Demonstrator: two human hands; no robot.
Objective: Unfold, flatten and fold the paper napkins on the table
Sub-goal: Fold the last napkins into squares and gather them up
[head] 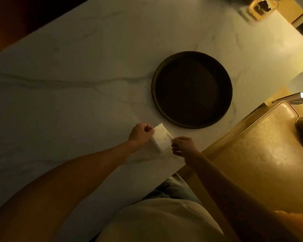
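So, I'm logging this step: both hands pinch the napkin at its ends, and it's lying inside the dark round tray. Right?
Not quite. The head view shows both hands, left hand and right hand, pinching the napkin at its ends, but it is outside the tray, over the bare table just in front of it.

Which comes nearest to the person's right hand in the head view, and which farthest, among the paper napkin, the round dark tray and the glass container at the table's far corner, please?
From the right hand:
1. Paper napkin, pinched at its edge, just to its left.
2. Round dark tray, beyond the hand on the table.
3. Glass container, at the far right corner.
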